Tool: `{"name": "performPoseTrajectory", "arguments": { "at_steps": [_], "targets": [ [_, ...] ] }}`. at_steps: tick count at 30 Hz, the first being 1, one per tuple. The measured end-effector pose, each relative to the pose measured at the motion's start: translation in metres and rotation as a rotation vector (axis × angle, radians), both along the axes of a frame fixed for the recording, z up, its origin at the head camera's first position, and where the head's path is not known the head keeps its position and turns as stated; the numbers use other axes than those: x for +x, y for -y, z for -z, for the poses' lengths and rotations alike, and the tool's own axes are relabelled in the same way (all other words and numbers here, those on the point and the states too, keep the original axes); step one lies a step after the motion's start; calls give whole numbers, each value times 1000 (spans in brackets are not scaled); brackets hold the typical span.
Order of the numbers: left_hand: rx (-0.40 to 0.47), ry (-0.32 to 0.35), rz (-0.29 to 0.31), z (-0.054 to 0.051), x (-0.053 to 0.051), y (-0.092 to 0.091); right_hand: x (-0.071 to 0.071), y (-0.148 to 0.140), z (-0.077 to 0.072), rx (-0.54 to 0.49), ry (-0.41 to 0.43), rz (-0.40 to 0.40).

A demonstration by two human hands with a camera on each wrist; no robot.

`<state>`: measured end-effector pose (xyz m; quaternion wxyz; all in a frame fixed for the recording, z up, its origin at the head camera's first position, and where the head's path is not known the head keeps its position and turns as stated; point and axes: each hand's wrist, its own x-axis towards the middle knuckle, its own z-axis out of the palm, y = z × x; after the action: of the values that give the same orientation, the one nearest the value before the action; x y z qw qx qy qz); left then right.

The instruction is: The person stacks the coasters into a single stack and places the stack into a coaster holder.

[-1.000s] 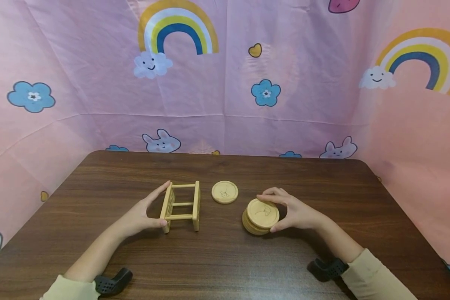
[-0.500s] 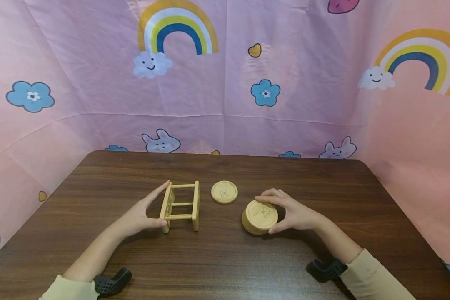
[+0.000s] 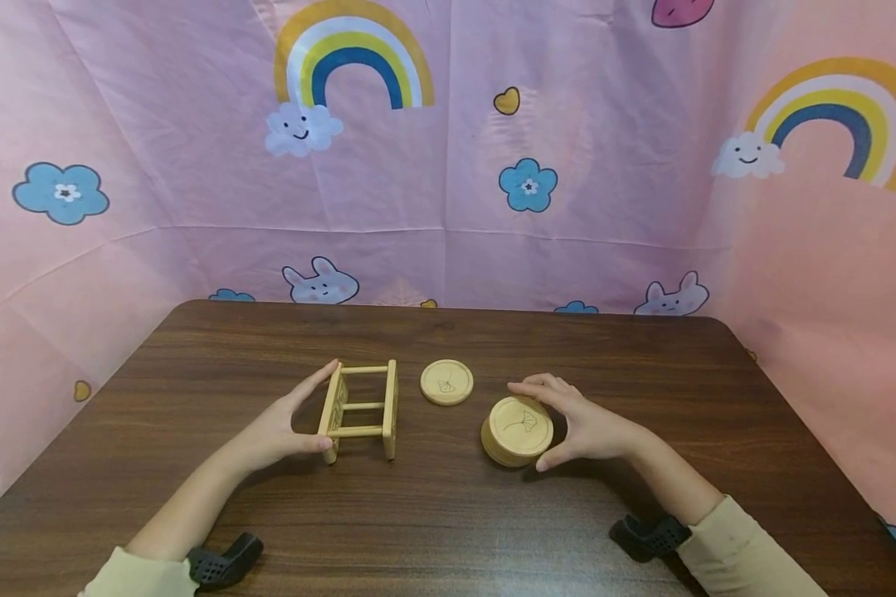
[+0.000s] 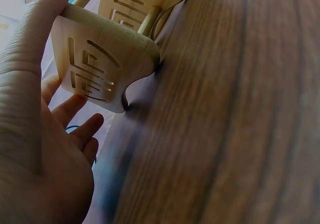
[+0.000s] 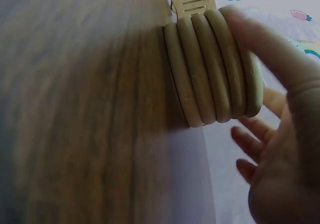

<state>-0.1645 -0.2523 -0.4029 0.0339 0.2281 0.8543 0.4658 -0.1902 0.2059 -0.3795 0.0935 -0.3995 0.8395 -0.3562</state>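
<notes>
My left hand (image 3: 272,431) spans one side panel of a small wooden coaster rack (image 3: 362,432), with thumb and a finger on its opposite edges. In the left wrist view, the cut-out pattern of the rack's panel (image 4: 92,66) faces the palm. A stack of round wooden coasters (image 3: 521,427) with an engraved leaf on top stands to the right. Around its right side curves my right hand (image 3: 593,424), the thumb slightly off the rim in the head view. The right wrist view shows the coaster stack (image 5: 212,71) edge-on, evenly piled, with the thumb close to its top.
A single wooden coaster (image 3: 446,382) lies flat between rack and stack, a little farther back. All stand on a dark wood table (image 3: 448,531). A patterned pink cloth (image 3: 448,182) hangs behind the table and at its sides.
The top coaster has slid slightly left, into line with the stack. My right thumb and fingers have loosened and spread a little from it. The left hand and rack have stayed still.
</notes>
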Motion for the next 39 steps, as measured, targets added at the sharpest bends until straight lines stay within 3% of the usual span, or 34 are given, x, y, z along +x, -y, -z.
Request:
{"name": "performPoseTrajectory", "arguments": {
  "at_steps": [9,19,39],
  "targets": [
    [-14,-17,-1,0,0,-1,7,7,-16,-165,-26,38],
    [-16,-17,1,-2,-1,-1,28,36,-30,-354,-53,148],
    [-2,-15,11,1,-2,1,57,104,-31,-529,-59,380]
  ]
}}
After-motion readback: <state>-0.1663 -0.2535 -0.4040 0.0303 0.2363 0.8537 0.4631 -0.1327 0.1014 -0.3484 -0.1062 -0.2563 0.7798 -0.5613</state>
